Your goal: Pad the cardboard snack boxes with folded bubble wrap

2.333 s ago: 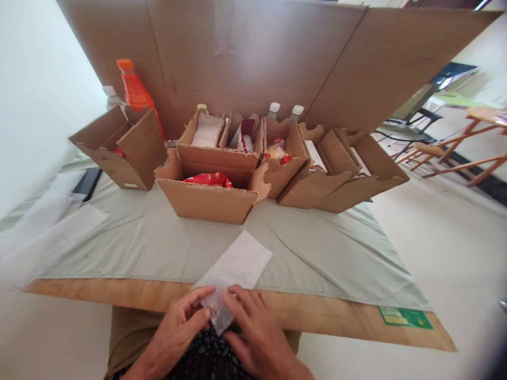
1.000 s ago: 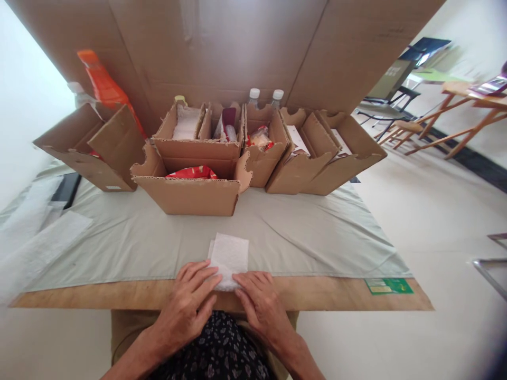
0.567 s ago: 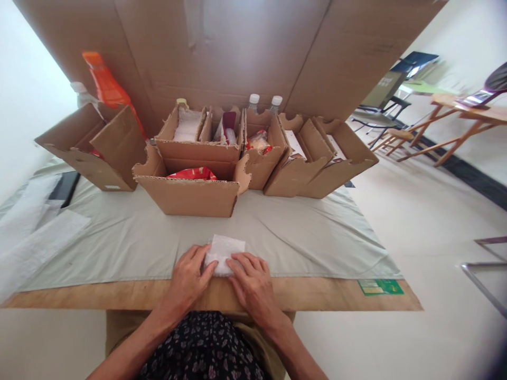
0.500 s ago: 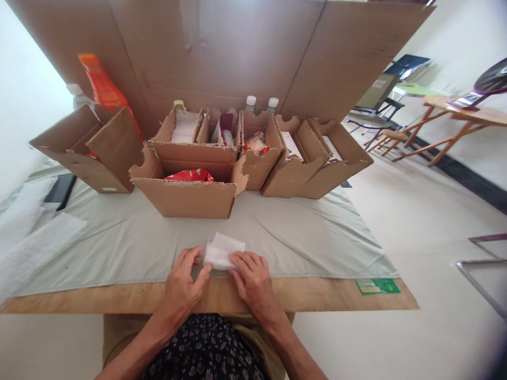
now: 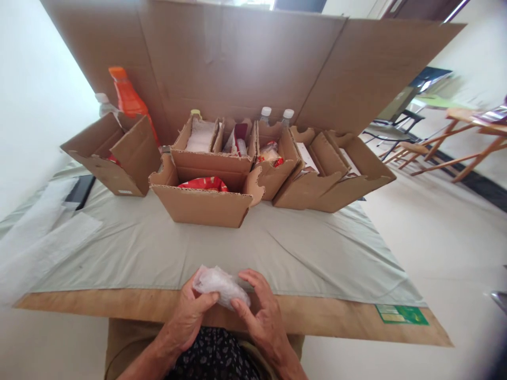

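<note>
Both hands are over the near edge of the table (image 5: pixel 336 319), roughly mid-length, bare forearms (image 5: pixel 148 356) angling in from below. Left hand (image 5: pixel 187 316) is in a pinch grip, thumb pointing in toward the other, fingers mostly hidden. Right hand (image 5: pixel 263 314) looks looser, thumb and index making a C, can't tell if it's gripping.

I have the wrap (image 5: pixel 219 287) between my left hand (image 5: pixel 190 311) and my right hand (image 5: pixel 264 309), at the near edge of my table (image 5: pixel 328 315). Beyond it stands a front box (image 5: pixel 202 210) with a packet (image 5: pixel 204 183) inside; behind that, a row of boxes (image 5: pixel 274 184) runs rightward. Bottles (image 5: pixel 132 99) stand behind the boxes, before an upright panel (image 5: pixel 245 60). To my left are another box (image 5: pixel 132 161) and, nearer me, loose sheets (image 5: pixel 59 248). A label (image 5: pixel 402 314) lies at my right.
</note>
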The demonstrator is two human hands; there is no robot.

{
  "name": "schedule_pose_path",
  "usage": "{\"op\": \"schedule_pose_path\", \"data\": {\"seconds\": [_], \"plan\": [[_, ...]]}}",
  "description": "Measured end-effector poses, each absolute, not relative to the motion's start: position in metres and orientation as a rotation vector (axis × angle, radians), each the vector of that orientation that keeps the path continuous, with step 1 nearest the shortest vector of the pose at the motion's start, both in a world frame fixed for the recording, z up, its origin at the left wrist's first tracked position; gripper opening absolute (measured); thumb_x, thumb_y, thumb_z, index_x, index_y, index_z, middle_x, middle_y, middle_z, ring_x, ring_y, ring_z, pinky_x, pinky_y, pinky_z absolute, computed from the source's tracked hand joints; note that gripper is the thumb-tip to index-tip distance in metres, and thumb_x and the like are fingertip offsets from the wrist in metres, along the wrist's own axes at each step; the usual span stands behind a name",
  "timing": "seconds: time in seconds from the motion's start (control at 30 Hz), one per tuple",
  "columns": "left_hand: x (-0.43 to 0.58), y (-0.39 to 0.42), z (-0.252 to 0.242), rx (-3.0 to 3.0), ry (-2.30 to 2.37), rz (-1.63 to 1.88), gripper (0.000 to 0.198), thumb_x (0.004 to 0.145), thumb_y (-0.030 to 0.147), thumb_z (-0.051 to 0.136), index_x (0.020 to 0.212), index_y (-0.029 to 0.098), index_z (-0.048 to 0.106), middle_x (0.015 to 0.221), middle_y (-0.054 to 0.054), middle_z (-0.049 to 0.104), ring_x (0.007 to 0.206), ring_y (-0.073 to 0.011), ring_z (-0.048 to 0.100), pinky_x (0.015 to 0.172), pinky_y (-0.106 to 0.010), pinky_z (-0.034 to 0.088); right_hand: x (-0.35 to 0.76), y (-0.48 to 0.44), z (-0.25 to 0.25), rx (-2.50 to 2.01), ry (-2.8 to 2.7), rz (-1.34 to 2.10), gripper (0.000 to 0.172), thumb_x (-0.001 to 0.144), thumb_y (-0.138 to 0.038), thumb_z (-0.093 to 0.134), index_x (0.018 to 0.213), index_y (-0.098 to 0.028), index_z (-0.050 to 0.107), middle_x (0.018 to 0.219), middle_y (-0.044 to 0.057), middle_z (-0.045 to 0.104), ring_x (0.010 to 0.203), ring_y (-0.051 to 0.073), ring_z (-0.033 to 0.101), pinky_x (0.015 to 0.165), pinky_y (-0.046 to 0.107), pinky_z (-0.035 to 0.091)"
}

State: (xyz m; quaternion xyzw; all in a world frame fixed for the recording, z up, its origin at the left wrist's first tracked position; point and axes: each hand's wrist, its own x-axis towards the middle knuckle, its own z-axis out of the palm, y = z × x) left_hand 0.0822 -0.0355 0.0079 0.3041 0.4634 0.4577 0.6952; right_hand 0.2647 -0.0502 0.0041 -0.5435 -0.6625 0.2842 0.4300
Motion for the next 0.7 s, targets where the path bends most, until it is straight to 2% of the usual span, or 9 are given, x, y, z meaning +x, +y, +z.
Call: {"op": "schedule_pose_path", "data": {"seconds": [0.07, 0.1, 0.17, 0.23, 0.33, 0.43, 0.57, 0.7], "plan": [[0.083, -0.035, 0.006, 0.677, 0.995, 1.035, 0.046, 0.07, 0.045, 0.078, 0.104, 0.017, 0.067, 0.101, -0.01, 0.075, 0.098, -0.0257, 0.069, 0.091, -0.038, 0.053, 0.266, -0.05, 0.002, -1.31, -1.589, 0.883, 0.05, 0.092, -0.047, 0.063, 0.136, -0.024, 0.06, 0.13, 0.013, 0.069, 0.113, 0.027, 0.07, 0.09, 0.038, 0.06], [0.083, -0.034, 0.005, 0.679, 0.979, 1.038, 0.045, 0.071, 0.047, 0.077, 0.104, 0.017, 0.067, 0.101, -0.01, 0.074, 0.098, -0.026, 0.069, 0.09, -0.038, 0.053, 0.266, -0.05, 0.003, -1.275, -1.576, 0.982, 0.051, 0.093, -0.049, 0.061, 0.139, -0.025, 0.058, 0.129, 0.012, 0.07, 0.11, 0.025, 0.071, 0.088, 0.036, 0.061], [0.082, -0.033, 0.001, 0.717, 0.982, 1.03, 0.047, 0.073, 0.05, 0.076, 0.106, 0.017, 0.067, 0.102, -0.01, 0.074, 0.097, -0.026, 0.07, 0.088, -0.037, 0.054, 0.266, -0.047, 0.008, -1.239, -1.58, 1.086, 0.041, 0.095, -0.046, 0.059, 0.132, -0.027, 0.063, 0.118, 0.008, 0.075, 0.099, 0.022, 0.075, 0.082, 0.03, 0.062], [0.078, -0.03, -0.005, 0.815, 1.012, 1.017, 0.05, 0.076, 0.053, 0.075, 0.109, 0.017, 0.066, 0.101, -0.01, 0.075, 0.094, -0.0256, 0.07, 0.085, -0.036, 0.055, 0.27, -0.041, 0.022, -1.252, -1.638, 1.04, 0.029, 0.094, -0.039, 0.061, 0.12, -0.028, 0.069, 0.105, 0.004, 0.077, 0.09, 0.019, 0.075, 0.077, 0.026, 0.062], [0.062, -0.028, -0.019, 1.102, 1.074, 1.071, 0.059, 0.083, 0.056, 0.068, 0.127, 0.018, 0.061, 0.118, -0.014, 0.072, 0.106, -0.0292, 0.069, 0.09, -0.04, 0.057, 0.288, -0.021, 0.066, -1.258, -1.782, 0.764, 0.02, 0.093, -0.033, 0.064, 0.112, -0.031, 0.072, 0.101, 0.0, 0.078, 0.086, 0.017, 0.075, 0.074, 0.022, 0.06], [0.045, -0.029, -0.036, 1.569, 1.329, 1.197, 0.054, 0.09, 0.042, 0.062, 0.141, 0.024, 0.054, 0.139, -0.014, 0.064, 0.129, -0.0319, 0.06, 0.105, -0.048, 0.052, 0.309, 0.015, 0.129, -1.264, -1.851, 0.293, 0.022, 0.094, -0.036, 0.066, 0.115, -0.032, 0.071, 0.105, 0.001, 0.078, 0.091, 0.018, 0.074, 0.078, 0.024, 0.059], [0.037, -0.035, -0.063, 2.155, 1.58, 1.288, 0.043, 0.087, 0.016, 0.058, 0.129, 0.025, 0.064, 0.133, -0.012, 0.069, 0.135, -0.031, 0.057, 0.105, -0.048, 0.054, 0.305, 0.085, 0.197, -1.249, -2.056, -0.226, 0.023, 0.096, -0.038, 0.063, 0.111, -0.024, 0.072, 0.105, 0.006, 0.077, 0.094, 0.022, 0.071, 0.087, 0.036, 0.054], [0.039, -0.037, -0.084, 2.435, 1.652, 1.271, 0.037, 0.08, 0.005, 0.058, 0.107, 0.025, 0.072, 0.125, -0.011, 0.074, 0.132, -0.03, 0.06, 0.101, -0.041, 0.058, 0.264, 0.156, 0.209, -1.512, -2.546, -0.516, 0.021, 0.092, -0.032, 0.064, 0.091, -0.015, 0.077, 0.092, 0.014, 0.078, 0.097, 0.032, 0.07, 0.088, 0.044, 0.049]]}}
